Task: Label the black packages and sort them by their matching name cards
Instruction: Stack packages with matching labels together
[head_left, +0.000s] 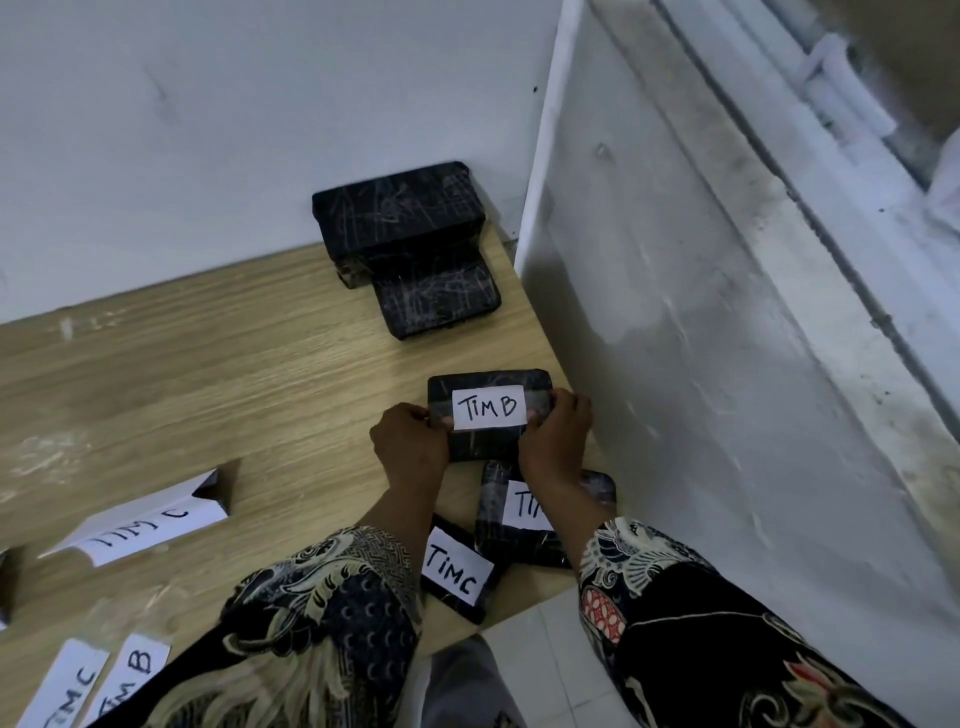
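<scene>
A black package (488, 384) lies on the wooden table near its right edge, with a white "TIM B" label (489, 408) across its top. My left hand (410, 441) pinches the label's left end and the package edge. My right hand (556, 426) pinches the label's right end. Just below them lie two labelled black packages: one reading "TIM C" (454, 571) and one whose "TI.." label (524, 506) is half hidden by my right forearm.
A stack of unlabelled black packages (405, 228) stands against the back wall, with another (436, 296) in front. A folded "TIM C" name card (150, 519) stands at the left. Loose "TIM C" (67, 686) and "TIM B" (132, 670) slips lie bottom left. A white panel (675, 312) borders the table's right edge.
</scene>
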